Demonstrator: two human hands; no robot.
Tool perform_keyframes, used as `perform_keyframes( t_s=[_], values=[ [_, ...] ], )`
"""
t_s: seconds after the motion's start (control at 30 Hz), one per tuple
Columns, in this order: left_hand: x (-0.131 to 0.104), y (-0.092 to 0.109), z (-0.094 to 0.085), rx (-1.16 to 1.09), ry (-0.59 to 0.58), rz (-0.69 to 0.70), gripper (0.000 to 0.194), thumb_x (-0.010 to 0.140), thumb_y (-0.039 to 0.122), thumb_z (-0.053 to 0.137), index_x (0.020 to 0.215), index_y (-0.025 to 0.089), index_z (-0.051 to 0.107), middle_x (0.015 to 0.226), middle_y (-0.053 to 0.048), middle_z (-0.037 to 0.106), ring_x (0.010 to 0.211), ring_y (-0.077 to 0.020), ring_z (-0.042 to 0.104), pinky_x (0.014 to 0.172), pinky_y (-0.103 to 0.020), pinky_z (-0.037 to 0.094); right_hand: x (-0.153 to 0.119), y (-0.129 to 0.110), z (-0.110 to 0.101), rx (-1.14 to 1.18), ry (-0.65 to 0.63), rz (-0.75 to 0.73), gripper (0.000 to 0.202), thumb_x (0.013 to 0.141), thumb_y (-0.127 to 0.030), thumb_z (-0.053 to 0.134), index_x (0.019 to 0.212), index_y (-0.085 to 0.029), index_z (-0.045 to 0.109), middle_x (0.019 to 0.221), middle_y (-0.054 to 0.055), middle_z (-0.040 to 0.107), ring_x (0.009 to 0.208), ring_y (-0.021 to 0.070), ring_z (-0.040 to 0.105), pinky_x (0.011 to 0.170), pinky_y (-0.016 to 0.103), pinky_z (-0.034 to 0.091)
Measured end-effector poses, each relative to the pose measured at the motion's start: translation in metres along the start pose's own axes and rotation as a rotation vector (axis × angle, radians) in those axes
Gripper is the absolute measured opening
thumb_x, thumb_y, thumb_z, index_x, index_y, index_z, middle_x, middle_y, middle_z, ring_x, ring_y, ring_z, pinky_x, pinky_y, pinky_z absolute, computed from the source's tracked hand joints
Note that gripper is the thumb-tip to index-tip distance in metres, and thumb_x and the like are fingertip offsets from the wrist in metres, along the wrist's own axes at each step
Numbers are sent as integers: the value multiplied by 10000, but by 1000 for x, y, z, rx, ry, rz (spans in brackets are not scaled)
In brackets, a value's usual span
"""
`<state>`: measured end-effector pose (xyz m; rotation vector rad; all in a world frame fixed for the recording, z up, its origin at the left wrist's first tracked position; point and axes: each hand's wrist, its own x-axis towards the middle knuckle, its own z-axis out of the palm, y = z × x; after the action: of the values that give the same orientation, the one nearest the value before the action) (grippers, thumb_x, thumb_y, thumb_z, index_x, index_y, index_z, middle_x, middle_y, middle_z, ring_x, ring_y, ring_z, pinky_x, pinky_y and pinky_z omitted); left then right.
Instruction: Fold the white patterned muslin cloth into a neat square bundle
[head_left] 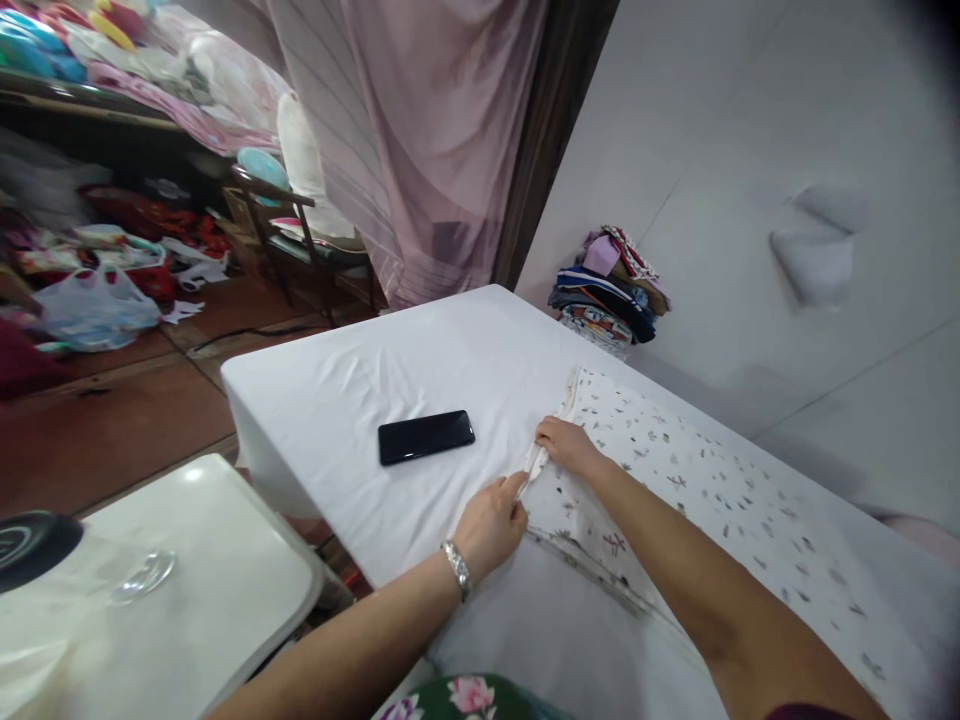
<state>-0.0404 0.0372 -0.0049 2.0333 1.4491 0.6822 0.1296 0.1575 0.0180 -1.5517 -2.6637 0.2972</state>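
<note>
A white fabric with small printed sprigs [675, 470] lies folded in layers over the right part of the white-covered table. My left hand [491, 525], with a silver bracelet at the wrist, pinches the near end of the fabric's left edge. Farther along the same edge, my right hand [568, 445] is closed on the cloth, its fingers curled over the border. To the left of both hands lies a black smartphone [426, 437], screen up and dark, touching neither hand.
A white table cover [337, 400] spreads under everything. A pile of folded clothes [611, 285] stands beyond the far edge by the wall. At lower left is a white side table [225, 560] with a clear, dark-topped container [112, 560]. A wooden chair [300, 230] stands behind.
</note>
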Motion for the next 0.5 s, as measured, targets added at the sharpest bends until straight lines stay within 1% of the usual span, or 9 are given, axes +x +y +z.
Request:
perform_keyframes(
  t_s=[0.07,0.13,0.2,0.27,0.33,0.4,0.5],
  values=[
    [0,1,-2,39,-32,-6,390,759,118,400,1118,212,520,891,-45,593,798,-169,579,707,-264,412,1,0,-1,22,4,-16,172,810,-166,443,784,-190,612,863,18,593,807,123,535,686,211,350],
    [0,3,-4,72,-63,-21,344,767,129,395,1065,209,547,857,-40,584,766,-162,578,680,-256,404,0,6,-6,55,40,32,190,819,-182,434,849,-204,620,914,16,609,844,121,542,732,208,362],
    [0,5,-6,92,-73,-32,306,767,129,391,1015,196,558,838,-39,579,761,-159,575,671,-250,399,-1,16,-14,82,115,179,224,836,-213,401,922,-214,608,986,18,614,893,127,544,760,213,368],
    [0,5,-7,101,-77,-36,286,769,131,388,993,189,557,837,-39,578,766,-161,574,671,-249,397,-2,29,-21,88,175,365,260,853,-258,357,940,-202,596,985,40,625,886,151,556,742,238,383],
    [0,5,-7,104,-80,-42,282,776,137,389,1001,192,550,848,-42,578,771,-160,574,679,-252,397,-2,41,-24,76,166,498,306,862,-324,333,901,-173,596,877,71,648,785,176,584,673,262,398],
    [-1,5,-7,107,-91,-43,265,784,143,389,987,197,550,853,-42,574,762,-156,575,677,-252,395,-1,48,-22,86,113,591,366,857,-412,344,839,-153,602,727,74,651,637,174,593,591,263,402],
    [-1,5,-8,120,-97,-24,213,789,146,383,905,195,555,827,-40,563,722,-150,572,646,-250,388,6,49,-14,121,27,652,446,856,-487,330,783,-145,607,605,59,635,505,144,579,522,240,405]
  ],
)
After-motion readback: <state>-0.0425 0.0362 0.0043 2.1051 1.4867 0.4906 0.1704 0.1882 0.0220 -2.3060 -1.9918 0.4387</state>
